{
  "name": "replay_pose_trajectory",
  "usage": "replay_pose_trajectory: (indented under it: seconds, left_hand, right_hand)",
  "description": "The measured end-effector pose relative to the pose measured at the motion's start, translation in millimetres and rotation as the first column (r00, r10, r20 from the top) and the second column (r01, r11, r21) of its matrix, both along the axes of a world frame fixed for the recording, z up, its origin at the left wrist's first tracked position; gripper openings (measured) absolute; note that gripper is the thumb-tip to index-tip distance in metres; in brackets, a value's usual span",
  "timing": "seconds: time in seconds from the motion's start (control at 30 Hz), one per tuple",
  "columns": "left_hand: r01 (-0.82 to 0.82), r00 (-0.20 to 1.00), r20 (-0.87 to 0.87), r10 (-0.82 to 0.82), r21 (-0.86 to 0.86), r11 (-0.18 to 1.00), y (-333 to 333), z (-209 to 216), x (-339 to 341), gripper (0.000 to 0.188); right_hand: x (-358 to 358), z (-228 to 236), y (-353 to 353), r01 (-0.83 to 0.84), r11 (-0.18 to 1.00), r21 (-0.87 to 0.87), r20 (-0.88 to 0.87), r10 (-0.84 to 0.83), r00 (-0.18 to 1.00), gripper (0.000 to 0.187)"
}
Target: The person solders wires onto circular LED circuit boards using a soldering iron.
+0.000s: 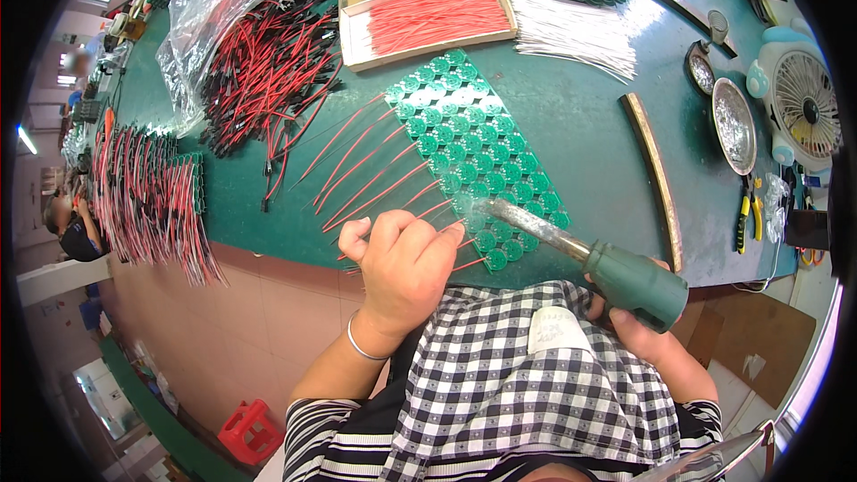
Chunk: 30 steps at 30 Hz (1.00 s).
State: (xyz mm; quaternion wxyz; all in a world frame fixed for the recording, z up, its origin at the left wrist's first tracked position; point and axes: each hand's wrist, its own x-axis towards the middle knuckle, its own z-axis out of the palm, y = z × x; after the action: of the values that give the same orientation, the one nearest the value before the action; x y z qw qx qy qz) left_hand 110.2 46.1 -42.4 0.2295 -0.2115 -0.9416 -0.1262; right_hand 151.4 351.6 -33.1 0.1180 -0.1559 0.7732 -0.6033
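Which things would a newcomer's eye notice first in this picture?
Probably the green circuit-board panel in the picture's middle, with the green-handled soldering iron in the right hand over its lower part. Next, perhaps the heap of red and black wires at upper left, and the red wires in the box at top centre.

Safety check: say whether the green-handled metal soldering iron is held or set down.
Held: the right hand wraps the soldering iron's green handle, its tip over the green circuit panel.
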Motion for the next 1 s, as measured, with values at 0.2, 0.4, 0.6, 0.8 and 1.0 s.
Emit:
replay_pose_trajectory:
  seconds: [0.2,0.4,0.6,0.8,1.0]
  left_hand:
    - [-0.025,1.0,0.019,0.025,0.013,1.0,2.1,1.5,1.1,0.023]
    - [0.028,1.0,-0.011,-0.028,0.049,0.998,3.8,5.8,9.1,0.023]
    - [0.04,0.999,0.014,-0.041,0.05,0.998,6.3,2.3,12.1,0.022]
    - [0.029,0.999,0.023,-0.03,0.044,0.999,7.0,-0.8,12.3,0.021]
    - [0.03,0.999,0.026,-0.032,0.051,0.998,5.6,-1.2,13.5,0.022]
  right_hand:
    - [10.0,2.1,2.1,0.112,0.992,-0.059,0.118,-0.105,0.987,0.028]
    - [20.7,-1.7,15.6,0.096,0.993,-0.071,0.221,-0.078,0.972,0.029]
    - [23.6,-3.4,22.0,-0.039,0.989,0.144,0.124,0.021,0.992,0.028]
    - [21.4,-8.3,10.8,0.034,0.98,0.197,-0.018,-0.031,0.999,0.049]
    - [18.5,-6.2,6.3,0.035,0.981,0.189,0.01,-0.038,0.999,0.05]
